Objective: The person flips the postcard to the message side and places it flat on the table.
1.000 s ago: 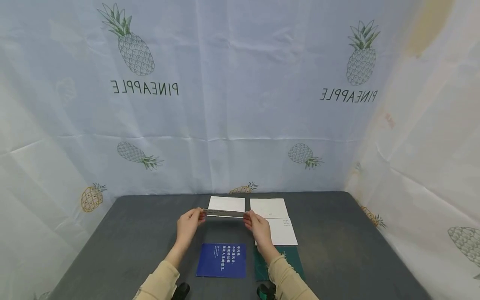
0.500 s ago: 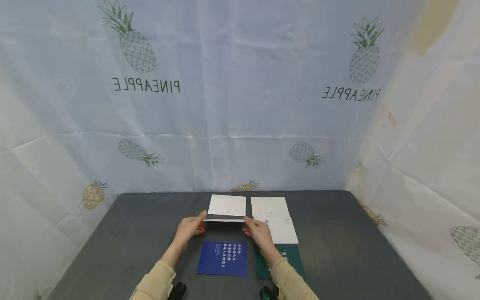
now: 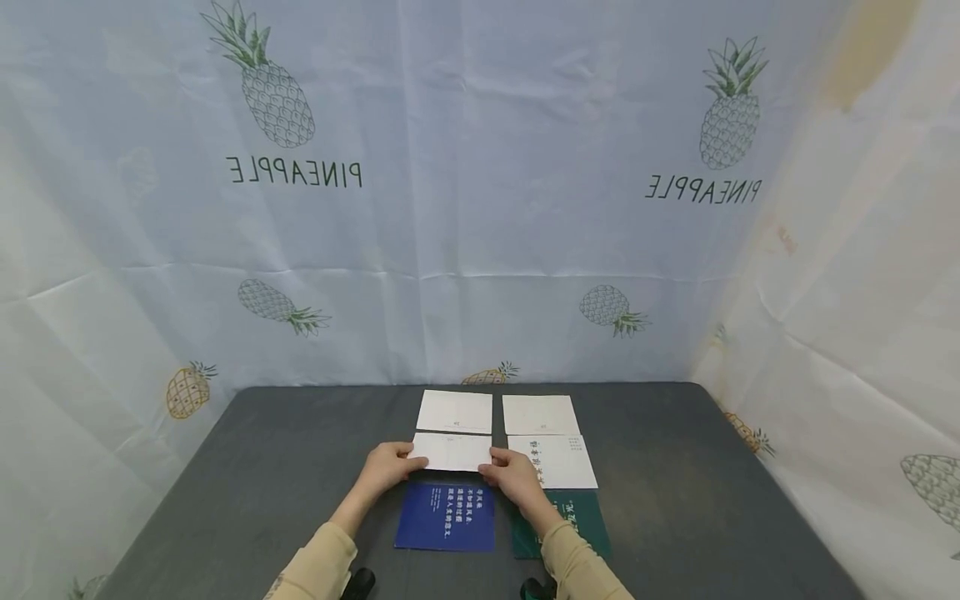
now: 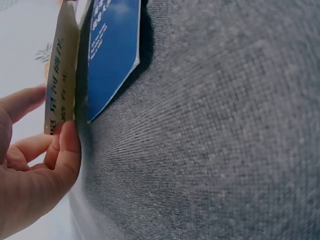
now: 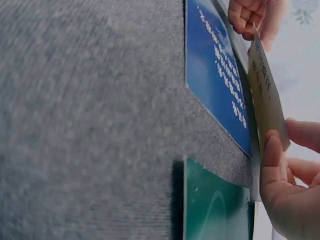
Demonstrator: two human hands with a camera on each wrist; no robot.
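Observation:
Both hands hold one white postcard (image 3: 452, 452) by its left and right ends, in the middle of the head view. My left hand (image 3: 387, 465) pinches the left end, thumb on the near side. The other end is pinched by my right hand (image 3: 517, 477). Dark lettering shows on the card's near face (image 4: 61, 80) in the left wrist view, where the card stands tilted just above the table. Close in front of it lies a blue postcard (image 3: 446, 517) with white writing. Just behind is a blank-looking white card (image 3: 455, 412).
To the right, a column of cards lies flat: a white card (image 3: 537, 415) at the back, a white card with black lettering (image 3: 562, 461), and a green card (image 3: 577, 517) partly under the right forearm. The dark grey table (image 3: 675, 500) meets a pineapple-print curtain (image 3: 480, 208) behind.
Both hands have brought the postcard down and slightly nearer. It was nearly edge-on half a second ago; now its white face shows to the head camera, in front of the back-left card.

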